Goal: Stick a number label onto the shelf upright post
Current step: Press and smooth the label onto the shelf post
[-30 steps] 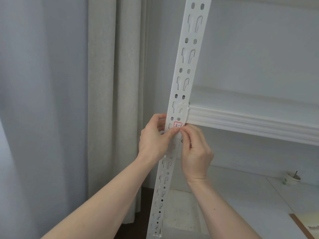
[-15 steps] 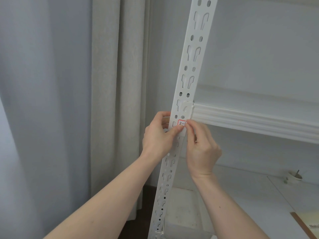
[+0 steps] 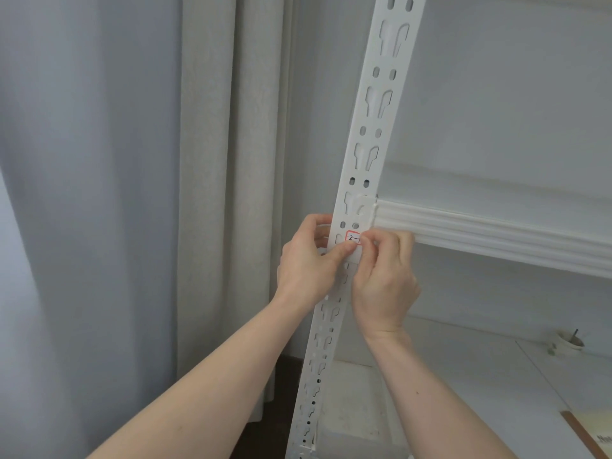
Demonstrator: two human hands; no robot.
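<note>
Pressing: both hands on a number label (image 3: 352, 237), centre of frame.
Label: small, white, red border, handwritten "2-" visible; rest hidden under fingers. Sits on front face of the upright post (image 3: 371, 154), just below the shelf beam joint.
Post: white, perforated with slots and holes, running from lower centre to top right of centre, tilted in the view.
Left hand (image 3: 306, 260): thumb laid across the post, tip at label's lower edge; fingers curled round the post's left edge.
Right hand (image 3: 385, 276): fingers curled together, tips pinching or pressing label's right edge; cannot tell which.
Shelf beam (image 3: 496, 233): white, ribbed, running right from post.
Curtain (image 3: 228, 160): beige, left of post.
Small cup (image 3: 568, 341): lower right, on white surface.
</note>
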